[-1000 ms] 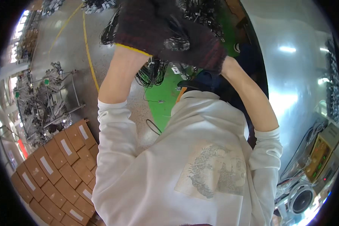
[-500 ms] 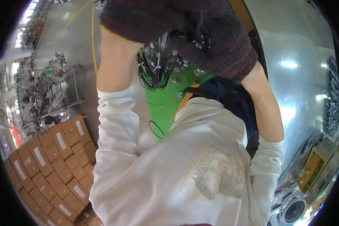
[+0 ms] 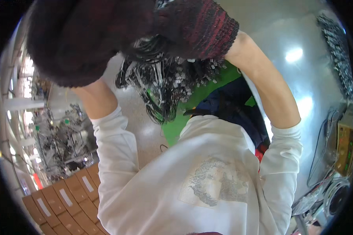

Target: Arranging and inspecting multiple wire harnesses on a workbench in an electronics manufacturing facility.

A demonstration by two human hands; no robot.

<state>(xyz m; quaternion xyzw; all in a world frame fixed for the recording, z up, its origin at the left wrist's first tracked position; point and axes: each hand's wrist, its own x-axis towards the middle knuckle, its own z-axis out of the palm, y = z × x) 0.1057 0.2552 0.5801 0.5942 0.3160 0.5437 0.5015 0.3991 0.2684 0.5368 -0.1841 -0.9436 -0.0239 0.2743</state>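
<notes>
One head-worn fisheye looks steeply down the white sweatshirt [image 3: 208, 180], very close; gloved hands apparently crowd its top edge.

Gloved hands: two were raised close to the lens, left hand [image 3: 78, 43] and right hand [image 3: 196, 27], both in dark knit gloves.
Cardboard boxes [image 3: 62, 196]: roughly ten lay at lower left.
Black cable bundles [image 3: 164, 86]: one mass hung at upper centre.
Green floor mats [image 3: 196, 102]: one.

Factory floor: cable bundles [image 3: 166, 84], stacked cartons [image 3: 62, 199], polished concrete.
</notes>
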